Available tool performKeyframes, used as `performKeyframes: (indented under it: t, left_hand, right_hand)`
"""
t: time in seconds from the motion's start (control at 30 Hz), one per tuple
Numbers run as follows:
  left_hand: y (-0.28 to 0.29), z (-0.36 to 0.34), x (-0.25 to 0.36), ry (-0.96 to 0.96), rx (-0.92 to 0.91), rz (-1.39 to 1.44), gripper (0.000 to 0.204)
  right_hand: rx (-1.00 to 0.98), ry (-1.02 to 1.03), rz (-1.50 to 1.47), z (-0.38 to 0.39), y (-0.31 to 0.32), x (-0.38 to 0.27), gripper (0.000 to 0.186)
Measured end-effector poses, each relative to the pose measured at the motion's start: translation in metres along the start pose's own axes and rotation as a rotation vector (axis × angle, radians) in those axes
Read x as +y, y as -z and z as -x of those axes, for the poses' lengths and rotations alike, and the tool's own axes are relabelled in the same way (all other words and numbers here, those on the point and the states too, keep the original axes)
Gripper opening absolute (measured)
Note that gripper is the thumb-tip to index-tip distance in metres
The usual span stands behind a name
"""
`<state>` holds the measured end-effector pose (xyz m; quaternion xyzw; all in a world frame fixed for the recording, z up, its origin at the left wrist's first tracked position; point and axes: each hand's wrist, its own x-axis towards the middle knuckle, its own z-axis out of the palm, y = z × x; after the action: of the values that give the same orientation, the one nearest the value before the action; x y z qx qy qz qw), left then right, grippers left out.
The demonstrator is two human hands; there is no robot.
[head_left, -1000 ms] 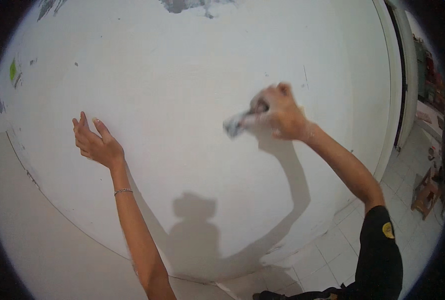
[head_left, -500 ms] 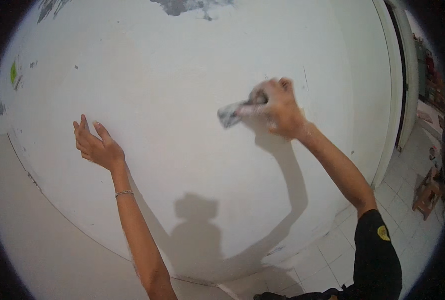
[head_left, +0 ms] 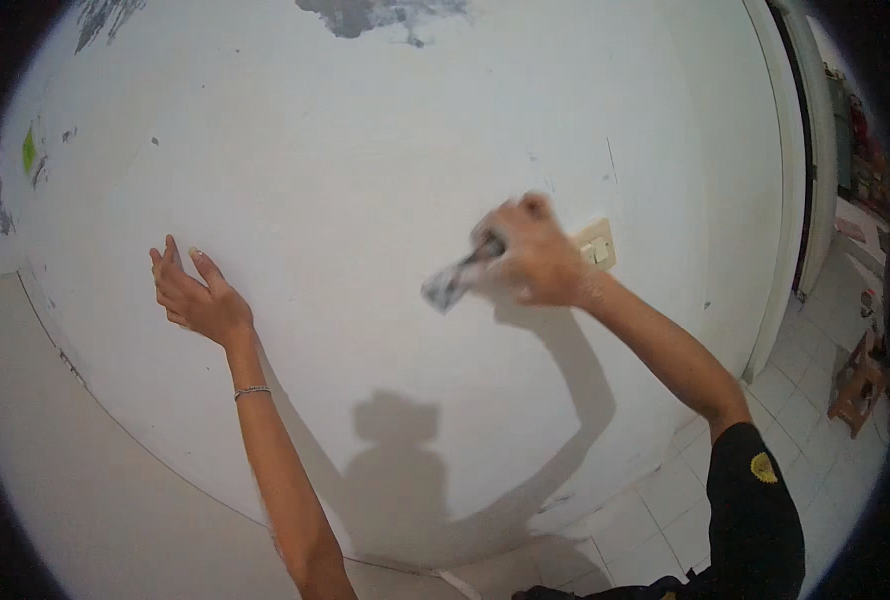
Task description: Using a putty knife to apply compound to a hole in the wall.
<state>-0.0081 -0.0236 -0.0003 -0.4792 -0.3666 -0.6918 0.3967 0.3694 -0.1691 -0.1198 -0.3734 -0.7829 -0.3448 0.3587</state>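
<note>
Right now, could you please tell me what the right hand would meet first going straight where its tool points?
Along the wall, probably the left forearm near its bracelet, though depth is unclear.

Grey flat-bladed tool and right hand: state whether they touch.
Touching: the head view shows the right hand closed around the grey flat-bladed tool, which juts out leftward.

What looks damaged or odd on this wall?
The white wall looks uneven: a ragged grey patch at the top and grey streaks at upper left break its pale finish. A small green patch near the picture's left edge also stands out by colour.
</note>
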Motion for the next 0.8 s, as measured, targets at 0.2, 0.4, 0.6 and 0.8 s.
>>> performKeyframes:
  t: [0.2, 0.4, 0.6, 0.8]
  left_hand:
    - [0.001, 0.001, 0.0, 0.013, -0.02, -0.003, 0.047]
    - [0.001, 0.0, -0.001, -0.013, -0.011, 0.009, 0.046]
    - [-0.002, 0.0, -0.002, 0.01, -0.007, -0.009, 0.047]
    - [-0.001, 0.001, -0.001, 0.015, 0.002, 0.004, 0.047]
  right_hand:
    - [0.152, -0.28, 0.14, 0.002, 0.009, 0.007, 0.065]
    - [0.052, -0.049, 0.053, 0.028, -0.05, -0.044, 0.062]
    - [0.421, -0.49, -0.005, 0.105, -0.075, -0.087, 0.063]
    - [0.547, -0.584, -0.211, 0.105, -0.115, -0.117, 0.058]
